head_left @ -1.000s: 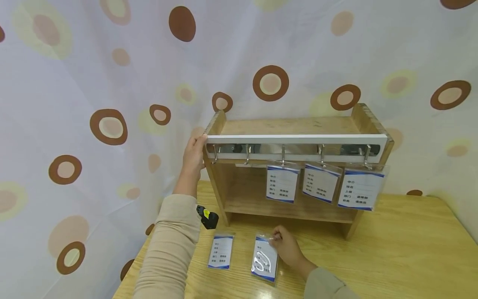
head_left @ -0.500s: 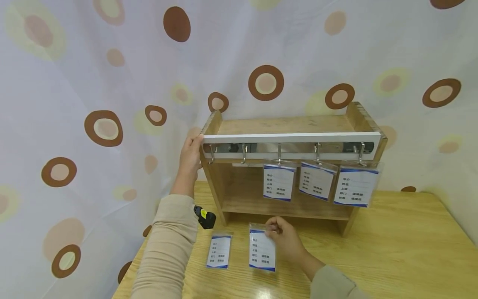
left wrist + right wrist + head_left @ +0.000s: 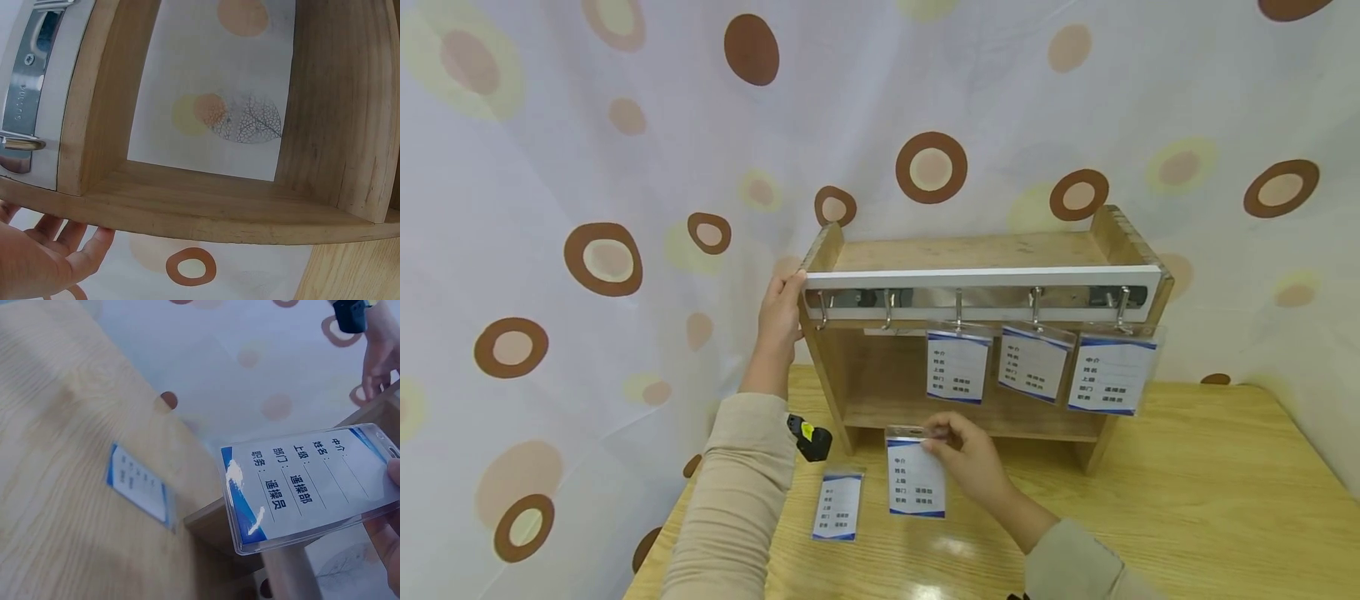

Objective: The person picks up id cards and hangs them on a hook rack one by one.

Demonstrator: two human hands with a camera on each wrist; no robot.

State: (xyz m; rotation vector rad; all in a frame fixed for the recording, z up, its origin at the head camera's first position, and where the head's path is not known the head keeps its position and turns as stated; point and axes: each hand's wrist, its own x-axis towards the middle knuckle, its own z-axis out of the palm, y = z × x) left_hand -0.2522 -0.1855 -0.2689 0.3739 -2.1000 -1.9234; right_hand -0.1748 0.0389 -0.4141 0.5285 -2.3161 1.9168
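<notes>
My right hand (image 3: 973,462) pinches a clear badge holder (image 3: 916,477) by its slotted top edge, raised off the table in front of the shelf. In the right wrist view its blue-and-white card (image 3: 306,481) faces the camera. A second badge holder (image 3: 837,505) lies flat on the table to its left. At the shelf's upper left corner, my left hand (image 3: 778,321) holds the wooden shelf (image 3: 822,358); its fingers (image 3: 94,250) touch the outer side board. Several metal hooks line the white rail (image 3: 977,279). From three hooks hang badge holders, including the leftmost badge (image 3: 957,367).
The two left hooks, including the outer left hook (image 3: 822,310), bear no badge. A black device with a yellow mark (image 3: 810,437) is by the left wrist. A spotted curtain (image 3: 662,125) rises behind the wooden table (image 3: 1187,500).
My right hand has lifted the badge holder from the table and moved it up and slightly left, toward the shelf. My left hand keeps its place on the shelf corner.
</notes>
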